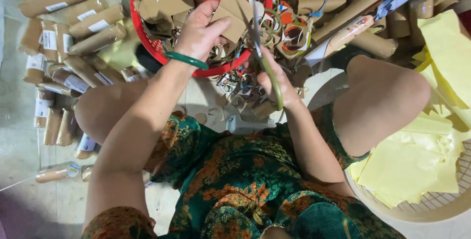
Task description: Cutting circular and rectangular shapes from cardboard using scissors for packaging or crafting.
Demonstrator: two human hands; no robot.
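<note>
At my far left, brown cardboard tubes (73, 28) with white labels lie heaped on the pale concrete floor (19, 131), some rolled loose toward my knee. A little bare floor stays open there and between my legs, strewn with cardboard scraps (230, 96). Ahead sits a red plastic basket (142, 33) full of cut cardboard, its rim just under my wrist. My left hand (198, 33), grip closed, pinches a flat cardboard piece (230, 15) above the basket. My right hand (274, 79) has its fingers through the green handles of the scissors (260, 42), grip closed on them, blades pointing up against the piece's edge. Right of that, longer tubes (363, 3) crowd the floor. At my far right, yellow paper sheets (412, 165) spill over a cream woven tray (431, 207), leaving little room.
</note>
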